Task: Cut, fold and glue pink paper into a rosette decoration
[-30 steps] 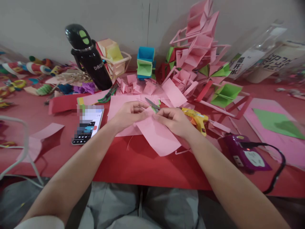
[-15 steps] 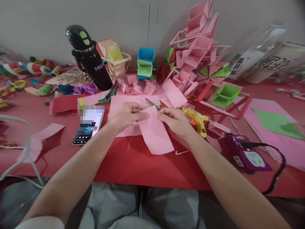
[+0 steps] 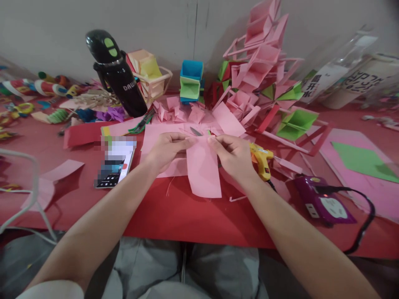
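Observation:
A rectangular strip of pink paper (image 3: 204, 170) hangs down between my hands, its top edge pinched at both corners. My left hand (image 3: 170, 147) grips the upper left corner between thumb and fingers. At the upper right corner my right hand (image 3: 232, 153) is closed the same way. Behind the strip, the grey tip of a blade (image 3: 196, 131) shows; the rest of that tool is hidden. Under my left hand lies a larger pink sheet (image 3: 152, 137). Just right of my right hand is a yellow glue gun (image 3: 262, 160), partly covered by the hand.
A phone (image 3: 116, 166) lies left of my left forearm, with a black bottle (image 3: 120, 81) behind it. Folded pink paper shapes (image 3: 260, 68) are piled at the back right. A purple power box (image 3: 324, 201) with a black cable sits on the red table (image 3: 187, 216) at right.
The pink paper strip has turned from slanting to hanging nearly straight. My right hand has shifted slightly right and its grip now sits at the strip's upper right corner.

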`<state>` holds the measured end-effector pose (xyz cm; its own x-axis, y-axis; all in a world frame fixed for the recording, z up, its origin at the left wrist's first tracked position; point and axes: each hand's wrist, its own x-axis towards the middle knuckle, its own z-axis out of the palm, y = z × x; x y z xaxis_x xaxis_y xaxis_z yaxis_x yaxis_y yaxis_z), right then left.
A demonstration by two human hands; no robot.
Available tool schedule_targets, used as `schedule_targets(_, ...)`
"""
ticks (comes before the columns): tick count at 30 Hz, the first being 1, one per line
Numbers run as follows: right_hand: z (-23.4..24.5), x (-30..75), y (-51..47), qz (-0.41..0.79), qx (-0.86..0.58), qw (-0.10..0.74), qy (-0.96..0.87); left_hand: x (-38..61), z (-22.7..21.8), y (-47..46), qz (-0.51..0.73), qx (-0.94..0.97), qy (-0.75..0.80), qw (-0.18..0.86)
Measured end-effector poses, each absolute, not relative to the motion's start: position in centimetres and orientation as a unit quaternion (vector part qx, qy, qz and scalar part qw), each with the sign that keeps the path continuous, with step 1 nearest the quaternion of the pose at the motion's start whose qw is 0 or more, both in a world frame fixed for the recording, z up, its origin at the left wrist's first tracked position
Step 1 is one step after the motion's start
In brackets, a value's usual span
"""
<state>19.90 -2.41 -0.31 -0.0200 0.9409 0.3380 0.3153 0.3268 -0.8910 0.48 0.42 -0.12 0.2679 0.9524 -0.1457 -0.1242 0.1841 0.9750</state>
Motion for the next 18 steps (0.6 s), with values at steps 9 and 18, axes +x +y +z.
schedule_targets(9, -0.26, 19.92, -2.61, 0.281, -0.479, 0.515, -0.653, 0.5, 0.31, 0.05, 0.454, 0.493, 0.411, 0.618)
schedule_targets(18, -0.03, 19.74, -2.72, 0.225, -0.474, 0.547, -0.653, 1.09, 0.37, -0.36, 0.463, 0.445, 0.4, 0.654)
